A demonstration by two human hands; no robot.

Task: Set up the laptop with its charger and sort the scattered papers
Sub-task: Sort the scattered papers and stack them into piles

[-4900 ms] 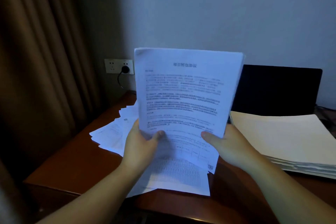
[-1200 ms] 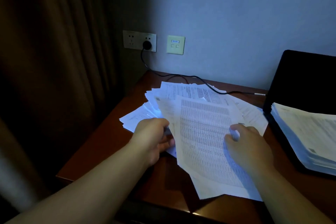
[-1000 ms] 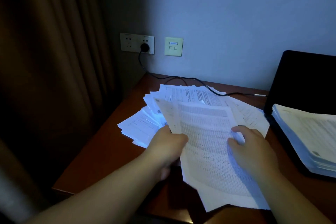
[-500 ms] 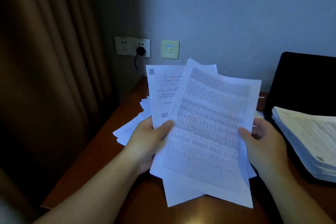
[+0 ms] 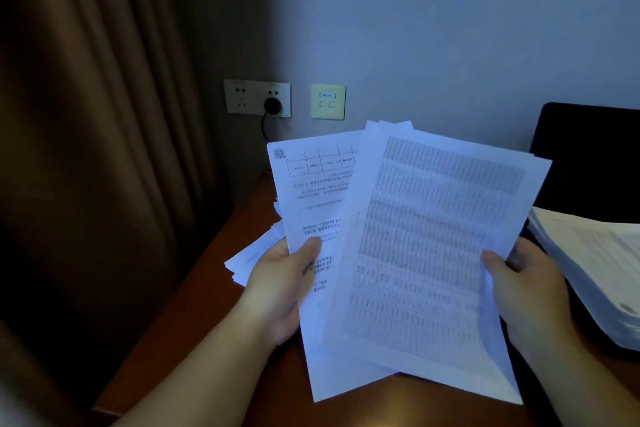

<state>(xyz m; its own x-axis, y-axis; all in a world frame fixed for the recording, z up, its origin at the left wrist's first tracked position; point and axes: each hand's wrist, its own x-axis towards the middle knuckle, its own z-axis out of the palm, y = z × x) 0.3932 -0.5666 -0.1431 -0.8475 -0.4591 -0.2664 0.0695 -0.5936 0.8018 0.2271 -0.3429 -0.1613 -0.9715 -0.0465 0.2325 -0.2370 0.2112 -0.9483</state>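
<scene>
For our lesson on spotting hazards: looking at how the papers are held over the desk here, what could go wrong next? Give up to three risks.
1. The sheets are fanned and askew between the left hand and right hand, pinched only at the edges, so one might slip out.
2. The loose pile sits near the desk's left edge; a nudge could push pages off.
3. The tall stack on the right leans outward and could slide if bumped.

Only illegible print and a QR code on the held sheets.
</scene>
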